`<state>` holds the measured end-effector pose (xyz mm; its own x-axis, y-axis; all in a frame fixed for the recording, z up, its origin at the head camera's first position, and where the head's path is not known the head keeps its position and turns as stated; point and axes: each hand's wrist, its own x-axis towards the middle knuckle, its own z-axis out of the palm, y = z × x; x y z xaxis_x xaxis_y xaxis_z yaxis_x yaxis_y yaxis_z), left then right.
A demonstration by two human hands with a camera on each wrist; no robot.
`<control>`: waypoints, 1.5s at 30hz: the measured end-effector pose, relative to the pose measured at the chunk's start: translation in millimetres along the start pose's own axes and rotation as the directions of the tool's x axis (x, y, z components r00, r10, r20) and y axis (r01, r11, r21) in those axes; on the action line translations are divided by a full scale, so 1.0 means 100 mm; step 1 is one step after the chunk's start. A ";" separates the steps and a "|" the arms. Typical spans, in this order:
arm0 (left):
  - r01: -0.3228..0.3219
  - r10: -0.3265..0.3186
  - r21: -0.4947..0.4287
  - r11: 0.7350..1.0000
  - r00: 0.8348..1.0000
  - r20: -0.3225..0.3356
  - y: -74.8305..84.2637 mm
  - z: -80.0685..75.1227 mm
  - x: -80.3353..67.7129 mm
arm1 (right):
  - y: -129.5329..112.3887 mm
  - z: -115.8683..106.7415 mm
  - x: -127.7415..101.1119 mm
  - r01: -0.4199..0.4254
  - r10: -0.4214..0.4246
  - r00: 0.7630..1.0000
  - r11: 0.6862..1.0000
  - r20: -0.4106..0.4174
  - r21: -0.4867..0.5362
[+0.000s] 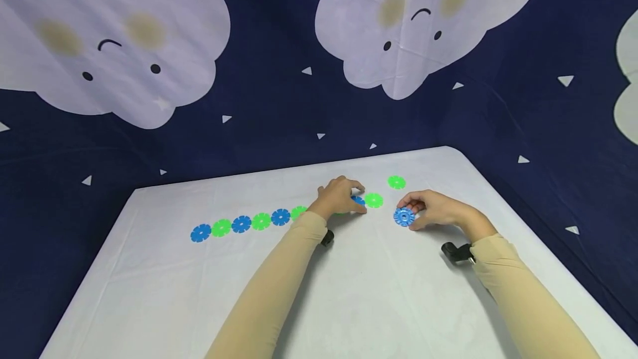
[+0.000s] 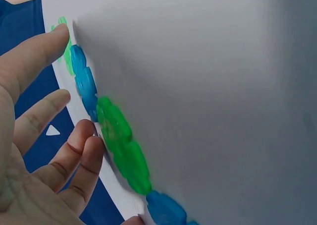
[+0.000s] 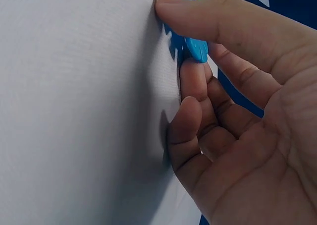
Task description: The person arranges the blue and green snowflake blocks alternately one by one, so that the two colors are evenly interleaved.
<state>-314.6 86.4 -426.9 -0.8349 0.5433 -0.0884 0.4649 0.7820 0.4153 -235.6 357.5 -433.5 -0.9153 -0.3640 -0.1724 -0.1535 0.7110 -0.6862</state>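
A row of notched plastic discs, alternating blue and green, runs across the white table from a blue disc (image 1: 201, 232) at the left to a green disc (image 1: 374, 200). Over the right part of that row my left hand (image 1: 338, 195) is spread, thumb and index finger to either side of a blue disc (image 1: 358, 201); it hides some discs. In the left wrist view its fingers are apart and grip nothing. My right hand (image 1: 433, 208) pinches another blue disc (image 1: 404, 216) between thumb and fingers, close to the table, right of the row's end.
A loose green disc (image 1: 396, 182) lies beyond the row, toward the table's back right. The white table (image 1: 359, 292) ends at a dark blue cloth backdrop (image 1: 269, 98) with cloud prints. Black wrist camera mounts (image 1: 456, 252) hang below the sleeves.
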 end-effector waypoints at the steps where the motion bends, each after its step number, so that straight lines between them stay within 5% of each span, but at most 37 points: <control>1: 0.000 0.000 -0.002 1.000 1.000 -0.001 0.00 0.01 0.01 | 0.00 0.00 0.00 -0.004 0.004 1.000 1.000 -0.002 0.003; 33: 0.036 -0.033 0.055 0.998 0.999 -0.043 0.14 0.16 0.08 | -0.01 0.02 0.00 -0.053 0.054 0.998 0.998 -0.034 0.042; 45: 0.065 -0.062 0.041 0.997 0.997 -0.052 0.16 0.17 0.10 | 0.03 -0.01 0.11 -0.074 0.071 0.994 0.997 -0.085 -0.036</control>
<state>-310.2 109.3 -436.1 -0.8765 0.4768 -0.0671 0.4216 0.8273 0.3712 -246.8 356.2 -437.1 -0.9523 -0.2603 -0.1595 -0.0989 0.7574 -0.6454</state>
